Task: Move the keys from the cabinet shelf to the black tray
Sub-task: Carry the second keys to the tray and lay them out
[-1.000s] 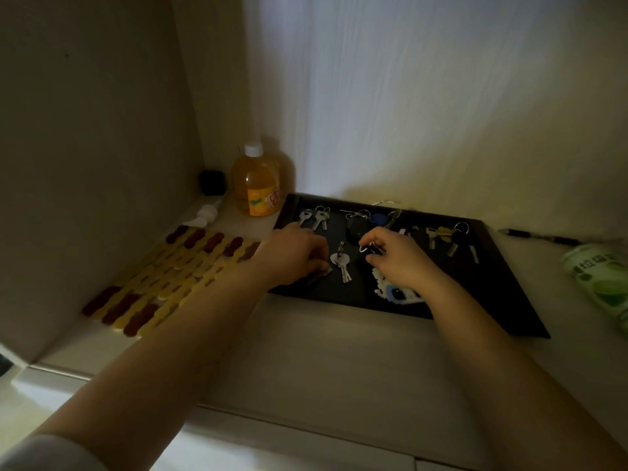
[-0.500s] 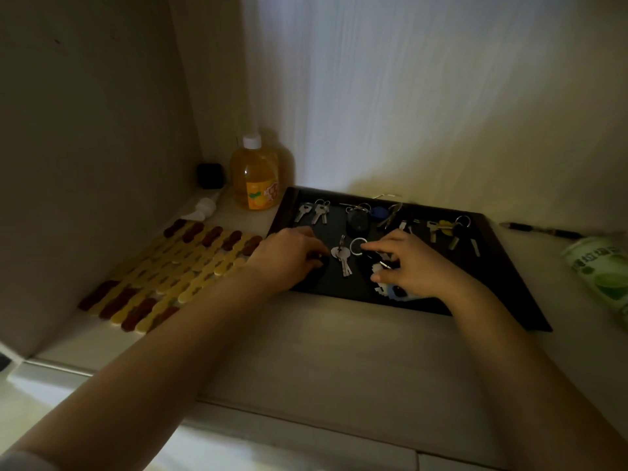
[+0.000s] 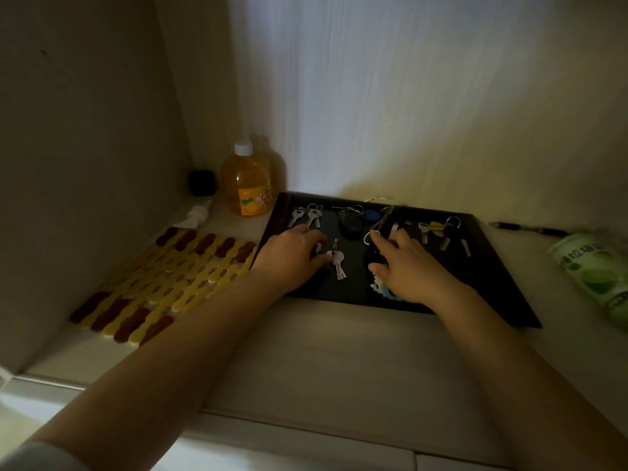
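Note:
The black tray [image 3: 494, 270] lies on the cabinet shelf [image 3: 326, 362] against the back wall. Several keys lie in it: a silver pair [image 3: 306, 216], a black fob [image 3: 351, 223] with a blue tag [image 3: 371, 215], a yellow-tagged bunch [image 3: 435, 228] and a silver bunch [image 3: 338, 263]. My left hand [image 3: 290, 258] rests on the tray's left part, fingers curled down beside the silver bunch; what lies under them is hidden. My right hand [image 3: 409, 268] lies spread over a keychain with a white and blue charm [image 3: 380, 289], its index fingertip at the ring.
An orange bottle [image 3: 248, 188], a small black cube [image 3: 202, 181] and a white pump head [image 3: 197, 215] stand in the back left corner. A yellow and brown mat [image 3: 170, 277] lies left of the tray. A pen [image 3: 530, 229] and a green can [image 3: 594, 270] lie on the right.
My right hand has spread open and laid the charm keychain down in the tray. My left hand stays curled beside the silver bunch.

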